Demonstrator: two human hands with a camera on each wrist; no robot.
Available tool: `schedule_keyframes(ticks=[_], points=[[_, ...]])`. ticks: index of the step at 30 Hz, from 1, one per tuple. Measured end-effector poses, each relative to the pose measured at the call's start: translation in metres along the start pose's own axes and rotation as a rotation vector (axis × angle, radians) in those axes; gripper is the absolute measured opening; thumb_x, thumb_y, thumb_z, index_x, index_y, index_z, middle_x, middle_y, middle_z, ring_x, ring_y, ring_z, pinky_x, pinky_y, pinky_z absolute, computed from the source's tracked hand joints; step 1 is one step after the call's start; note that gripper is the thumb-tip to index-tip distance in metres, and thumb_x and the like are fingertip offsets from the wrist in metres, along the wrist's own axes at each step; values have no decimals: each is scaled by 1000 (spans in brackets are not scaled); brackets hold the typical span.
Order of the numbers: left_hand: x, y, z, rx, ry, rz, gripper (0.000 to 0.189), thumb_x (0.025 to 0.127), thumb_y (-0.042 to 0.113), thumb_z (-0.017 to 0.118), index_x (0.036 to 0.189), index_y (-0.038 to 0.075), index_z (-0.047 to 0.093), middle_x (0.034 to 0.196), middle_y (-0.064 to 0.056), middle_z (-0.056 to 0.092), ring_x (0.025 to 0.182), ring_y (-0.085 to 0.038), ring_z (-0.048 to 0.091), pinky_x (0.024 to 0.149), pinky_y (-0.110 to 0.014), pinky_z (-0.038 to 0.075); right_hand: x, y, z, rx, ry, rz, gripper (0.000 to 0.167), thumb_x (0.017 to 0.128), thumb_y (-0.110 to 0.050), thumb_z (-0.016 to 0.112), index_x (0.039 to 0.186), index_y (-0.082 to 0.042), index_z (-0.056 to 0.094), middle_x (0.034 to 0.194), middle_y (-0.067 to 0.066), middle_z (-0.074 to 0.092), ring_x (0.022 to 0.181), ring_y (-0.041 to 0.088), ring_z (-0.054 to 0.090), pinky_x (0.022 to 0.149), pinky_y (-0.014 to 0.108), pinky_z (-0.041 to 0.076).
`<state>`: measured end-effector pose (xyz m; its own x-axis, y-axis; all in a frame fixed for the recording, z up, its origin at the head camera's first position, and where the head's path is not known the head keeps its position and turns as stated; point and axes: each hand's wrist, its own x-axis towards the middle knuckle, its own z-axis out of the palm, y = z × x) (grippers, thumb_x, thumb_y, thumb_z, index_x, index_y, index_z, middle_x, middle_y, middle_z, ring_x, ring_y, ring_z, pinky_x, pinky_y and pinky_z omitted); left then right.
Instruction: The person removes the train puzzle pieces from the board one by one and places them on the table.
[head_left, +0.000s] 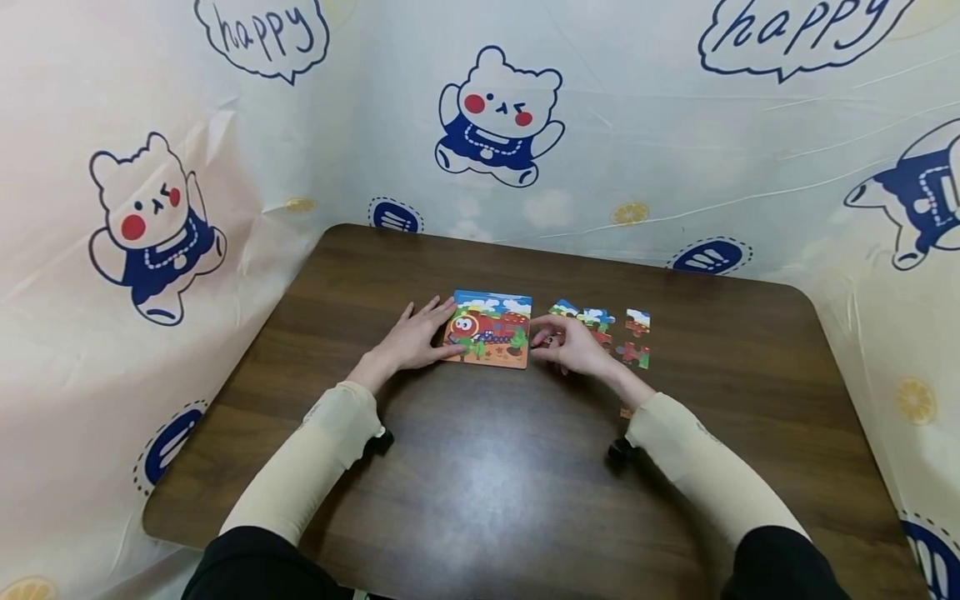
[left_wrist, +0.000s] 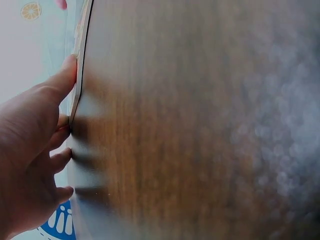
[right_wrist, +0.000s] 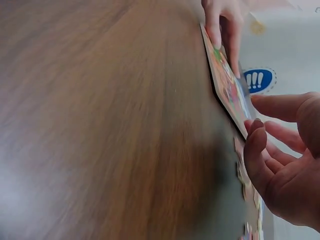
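A flat puzzle board [head_left: 491, 329] with a cartoon scene, a round-eyed red figure under a blue sky, lies on the wooden table. My left hand [head_left: 412, 337] rests at its left side, fingers spread, with the thumb over the lower left corner. At the board's right edge is my right hand [head_left: 573, 343], index finger and thumb apart and their tips right beside the edge. In the right wrist view, the right hand [right_wrist: 287, 155] shows no piece between thumb and index finger. Several loose jigsaw pieces [head_left: 597, 317] lie just behind and beside that hand, partly hidden by it.
Farther right on the table [head_left: 480, 483] lie more jigsaw pieces, one with sky and red [head_left: 637, 322] and a red and green one [head_left: 634, 355]. An orange piece [head_left: 626, 412] peeks out by the right forearm. A printed curtain [head_left: 600, 167] hangs behind the table.
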<state>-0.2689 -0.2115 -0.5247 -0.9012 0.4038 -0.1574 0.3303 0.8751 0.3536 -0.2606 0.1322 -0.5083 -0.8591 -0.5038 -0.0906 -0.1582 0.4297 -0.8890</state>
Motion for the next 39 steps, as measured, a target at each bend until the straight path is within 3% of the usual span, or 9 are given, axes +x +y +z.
schedule_keyframes(ticks=[7,11,15,21,27,30,36,39], points=[[1,1,0,-8,6,1,97,104,63,68,176,14,26,185,-6,23,175,-32,14,138,-71,6,20,-11,20,-49,-46,-20,46,102,-3,77,146,3,67,108,23,74,54,12,52,49,27,46],[1,1,-1,-3,4,-4,97,104,63,67,176,14,26,185,-6,22,175,-32,14,138,-71,6,27,-18,29,-147,-76,-23,47,101,-6,78,146,2,67,104,17,71,70,12,55,68,26,48],[1,2,0,3,3,-10,96,104,63,67,177,15,25,186,-6,21,175,-32,14,138,-70,6,31,-23,35,-234,-73,3,44,99,-9,80,141,-1,70,102,12,68,76,16,53,80,29,46],[1,3,1,-1,0,-5,96,105,63,67,177,15,25,186,-6,21,175,-32,13,138,-71,5,33,-21,38,-202,-49,60,41,95,-8,82,135,-2,73,112,15,69,80,15,58,74,27,50],[1,3,0,-1,1,-13,96,105,62,67,177,14,25,186,-6,21,175,-32,13,138,-71,5,34,-22,41,-25,-42,116,38,97,-2,78,134,1,69,125,21,66,56,12,57,53,28,55],[1,3,0,-2,2,-9,96,105,62,67,177,14,25,186,-6,21,174,-33,14,138,-71,6,34,-24,43,10,-32,131,34,100,-2,77,133,2,69,126,22,68,51,10,57,51,27,56],[1,2,1,-3,8,-5,96,105,61,68,176,13,26,185,-7,21,174,-33,14,138,-71,6,36,-27,50,-17,18,126,41,99,-4,79,138,2,69,121,21,71,53,11,57,49,27,54],[1,2,2,1,6,-4,96,105,62,67,176,13,25,185,-7,21,174,-33,14,138,-70,6,38,-26,54,-113,43,100,42,96,-8,84,136,1,71,113,17,72,67,12,60,59,26,54]])
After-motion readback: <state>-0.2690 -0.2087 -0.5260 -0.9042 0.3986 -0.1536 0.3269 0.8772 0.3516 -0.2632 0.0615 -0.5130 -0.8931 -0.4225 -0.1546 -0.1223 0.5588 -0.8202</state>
